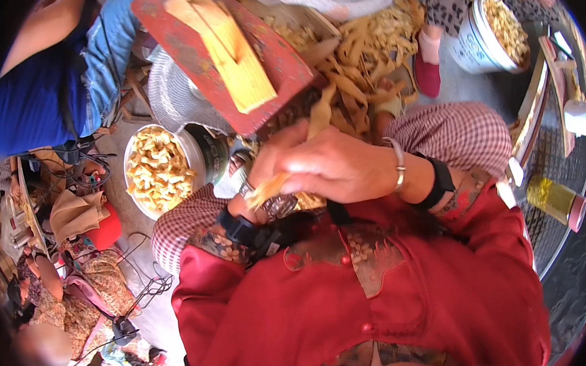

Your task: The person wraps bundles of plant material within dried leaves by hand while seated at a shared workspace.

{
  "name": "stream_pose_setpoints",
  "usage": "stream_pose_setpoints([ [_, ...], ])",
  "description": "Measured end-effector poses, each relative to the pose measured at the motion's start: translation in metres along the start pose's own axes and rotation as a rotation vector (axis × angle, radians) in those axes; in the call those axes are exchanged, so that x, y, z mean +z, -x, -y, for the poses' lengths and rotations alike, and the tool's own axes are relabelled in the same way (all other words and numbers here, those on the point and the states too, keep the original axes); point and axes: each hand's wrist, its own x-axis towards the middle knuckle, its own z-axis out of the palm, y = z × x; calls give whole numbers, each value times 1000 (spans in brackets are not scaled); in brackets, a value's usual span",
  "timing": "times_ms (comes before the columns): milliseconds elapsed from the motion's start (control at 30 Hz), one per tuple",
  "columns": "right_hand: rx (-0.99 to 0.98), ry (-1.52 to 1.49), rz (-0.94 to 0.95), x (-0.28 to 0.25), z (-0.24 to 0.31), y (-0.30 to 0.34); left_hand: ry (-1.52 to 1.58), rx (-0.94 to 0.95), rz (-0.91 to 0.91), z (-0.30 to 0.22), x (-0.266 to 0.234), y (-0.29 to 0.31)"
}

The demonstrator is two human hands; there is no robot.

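Both my hands are together above my lap. My right hand (pixel 343 169), with a silver bangle at its wrist, is closed around a soft tan strip (pixel 320 114). One end of the strip rises above my knuckles, and a frayed end comes out lower left. My left hand (pixel 278 150) is pressed against the right one, partly behind it, with its fingers curled at the same strip. Where its fingertips lie is hidden. Long loose strips of the same kind lie in a heap (pixel 366 60) just beyond my hands.
A red bench (pixel 156 22) ahead carries a slotted wooden block (pixel 247 76). White buckets of short twisted tan pieces stand left (pixel 196 156) and far right (pixel 468 49). A pink-lidded jar (pixel 549 197) lies at right. People sit nearby; cables (pixel 153 287) trail at left.
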Motion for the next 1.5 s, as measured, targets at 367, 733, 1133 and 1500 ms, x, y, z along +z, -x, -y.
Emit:
stream_pose_setpoints([
  [367,-76,-264,-227,16,14,12,-99,-39,209,10,-23,-24],
  [733,445,-344,-491,-18,-13,5,-1125,651,-209,-45,5,5],
  [1133,312,-366,-145,-29,-11,3,-573,675,-151,-39,-6,9],
  [1500,107,-409,-343,-20,-10,2,7,600,171,-50,-6,13],
])
